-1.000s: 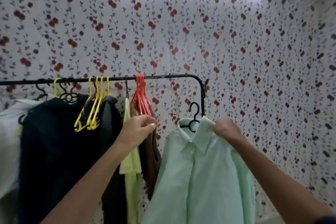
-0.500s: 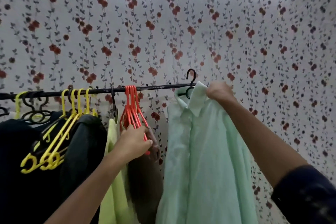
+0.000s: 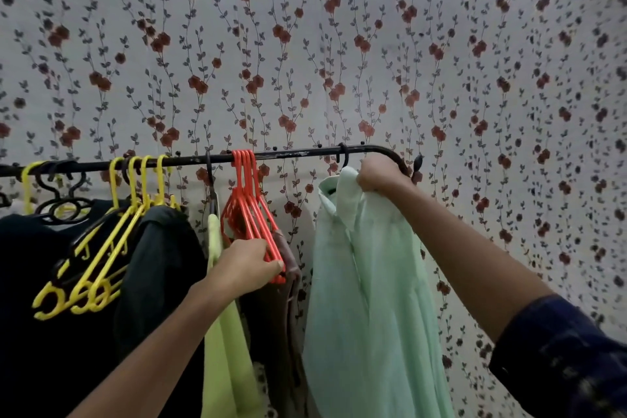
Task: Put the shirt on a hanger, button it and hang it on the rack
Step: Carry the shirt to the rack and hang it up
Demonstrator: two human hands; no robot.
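Note:
A mint green shirt [image 3: 369, 282] hangs from a black hanger whose hook [image 3: 343, 155] sits over the black rack rail [image 3: 298, 154] near its right bend. My right hand [image 3: 380, 175] grips the shirt at the collar and shoulder, just under the rail. My left hand [image 3: 244, 265] pinches the lower ends of a bunch of red hangers [image 3: 249, 200] hanging left of the shirt. The body of the black hanger is hidden inside the shirt.
Along the rail to the left hang a lime garment [image 3: 220, 316], a brown garment [image 3: 288, 282], dark clothes [image 3: 68, 282], several yellow hangers [image 3: 101, 248] and black hangers [image 3: 64, 200]. Flowered wallpaper [image 3: 339, 44] covers the wall close behind.
My right hand has lifted the green shirt up and the hanger's hook now sits over the rail. My left hand has closed on the red hangers and holds them aside.

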